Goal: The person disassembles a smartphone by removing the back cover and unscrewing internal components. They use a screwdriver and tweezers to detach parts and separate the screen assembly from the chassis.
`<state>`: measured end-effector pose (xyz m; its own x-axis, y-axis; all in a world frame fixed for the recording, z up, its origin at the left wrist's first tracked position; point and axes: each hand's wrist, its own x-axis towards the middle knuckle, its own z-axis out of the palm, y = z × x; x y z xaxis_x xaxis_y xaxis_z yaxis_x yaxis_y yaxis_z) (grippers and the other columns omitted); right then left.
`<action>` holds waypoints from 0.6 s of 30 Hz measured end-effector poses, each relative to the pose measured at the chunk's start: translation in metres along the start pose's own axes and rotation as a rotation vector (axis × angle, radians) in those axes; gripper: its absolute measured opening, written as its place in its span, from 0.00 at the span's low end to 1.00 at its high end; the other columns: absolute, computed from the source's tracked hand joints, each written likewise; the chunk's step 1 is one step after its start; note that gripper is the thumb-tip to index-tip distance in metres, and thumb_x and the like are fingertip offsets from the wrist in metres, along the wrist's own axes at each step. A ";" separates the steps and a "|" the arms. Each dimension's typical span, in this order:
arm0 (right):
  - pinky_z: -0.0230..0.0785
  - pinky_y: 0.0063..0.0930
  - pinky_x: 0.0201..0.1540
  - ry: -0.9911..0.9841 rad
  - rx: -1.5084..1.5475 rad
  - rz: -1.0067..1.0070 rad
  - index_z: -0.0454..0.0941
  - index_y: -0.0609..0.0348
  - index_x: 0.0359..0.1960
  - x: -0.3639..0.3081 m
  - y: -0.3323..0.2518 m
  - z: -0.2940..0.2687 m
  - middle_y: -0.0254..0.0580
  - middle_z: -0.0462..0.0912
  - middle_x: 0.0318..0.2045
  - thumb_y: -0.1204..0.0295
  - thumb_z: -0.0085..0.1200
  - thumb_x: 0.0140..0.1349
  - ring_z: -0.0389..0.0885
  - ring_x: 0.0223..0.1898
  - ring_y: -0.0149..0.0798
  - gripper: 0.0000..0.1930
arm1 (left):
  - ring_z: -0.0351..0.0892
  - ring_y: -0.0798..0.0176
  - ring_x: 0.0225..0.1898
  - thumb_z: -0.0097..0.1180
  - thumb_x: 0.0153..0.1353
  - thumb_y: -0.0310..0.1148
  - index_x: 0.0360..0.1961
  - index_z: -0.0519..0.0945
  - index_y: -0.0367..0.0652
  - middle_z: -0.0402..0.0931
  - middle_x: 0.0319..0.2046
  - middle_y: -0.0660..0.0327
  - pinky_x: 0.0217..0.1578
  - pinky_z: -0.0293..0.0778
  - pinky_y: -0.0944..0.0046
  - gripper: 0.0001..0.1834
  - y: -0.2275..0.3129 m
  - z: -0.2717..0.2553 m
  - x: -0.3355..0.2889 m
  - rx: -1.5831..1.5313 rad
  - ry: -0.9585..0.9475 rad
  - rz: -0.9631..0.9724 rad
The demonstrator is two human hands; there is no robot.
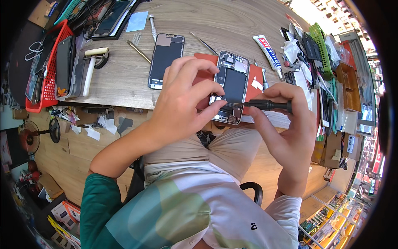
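An opened smartphone (pixel 235 83), its inner parts bare, lies at the table's front edge, partly over a red mat (pixel 257 72). My left hand (pixel 186 93) grips the phone's left side, fingertips on its edge and thumb over the lower part. My right hand (pixel 290 120) is closed round a black-handled screwdriver (pixel 267 105), held nearly level from the right. The screwdriver's thin metal tip reaches the phone's lower end, beside my left thumb; the exact contact spot is too small to make out. Left of the phone lies a detached phone screen panel (pixel 168 56), partly behind my left hand.
A glue tube (pixel 268 56), tweezers (pixel 203 42) and a silver screwdriver (pixel 152 28) lie on the table (pixel 232 25). At left are a white roller (pixel 88 76) and a red basket (pixel 53 68) of phones. A green basket (pixel 320 47) and clutter crowd the right side.
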<state>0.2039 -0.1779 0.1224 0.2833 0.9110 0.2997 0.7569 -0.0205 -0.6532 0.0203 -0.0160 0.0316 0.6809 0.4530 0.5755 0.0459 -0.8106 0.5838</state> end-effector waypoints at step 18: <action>0.90 0.37 0.45 0.428 0.802 0.342 0.72 0.67 0.60 -0.035 0.123 0.009 0.59 0.91 0.42 0.84 0.67 0.72 0.94 0.41 0.44 0.20 | 0.72 0.44 0.69 0.78 0.60 0.27 0.39 0.90 0.43 0.79 0.66 0.54 0.67 0.72 0.49 0.07 0.022 -0.006 0.009 0.044 -0.129 -0.102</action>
<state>0.2815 -0.2089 0.0253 0.7241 0.6775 0.1293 0.0121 0.1750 -0.9845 0.0234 -0.0280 0.0530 0.7590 0.4845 0.4350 0.1493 -0.7798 0.6080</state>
